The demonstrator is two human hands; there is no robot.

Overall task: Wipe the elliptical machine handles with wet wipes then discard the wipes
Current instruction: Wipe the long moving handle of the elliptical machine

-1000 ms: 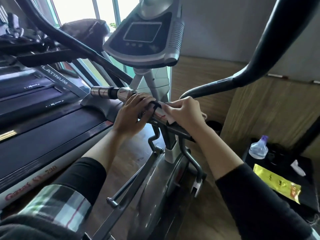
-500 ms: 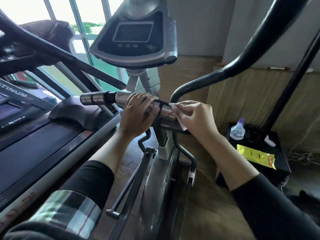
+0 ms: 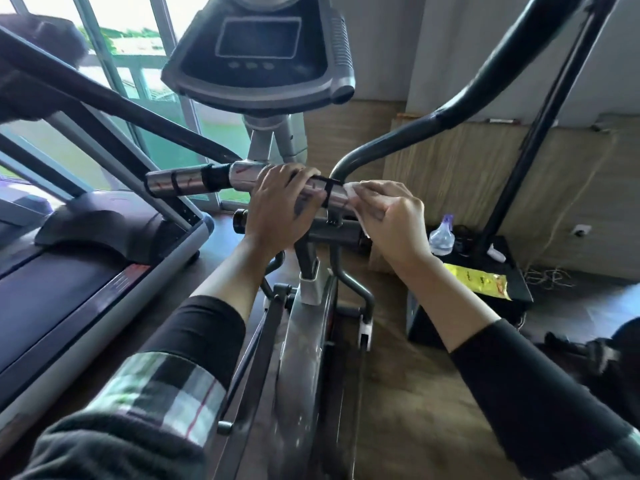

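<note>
Wipe (image 3: 358, 199) lies under right hand's (image 3: 394, 223) fingers (image 3: 375, 192) on handle (image 3: 242, 176).

Treadmill (image 3: 86, 289) left of elliptical handlebar (image 3: 214, 180); console (image 3: 259, 53) above; spray bottle (image 3: 441, 235) right.

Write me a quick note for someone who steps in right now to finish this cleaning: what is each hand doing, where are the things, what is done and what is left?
Left hand: grips the chrome handlebar at its middle, steadying it.
Right hand: fingers press the white wet wipe against the bar's right part.
Yellow wipes packet lies on the black stand to the right, beside a spray bottle.
Done: wiping of the short chrome bar is under way.
Left: how much is clean cannot be told; the long black swing handles are not being touched now; the wipe is not yet discarded.
</note>
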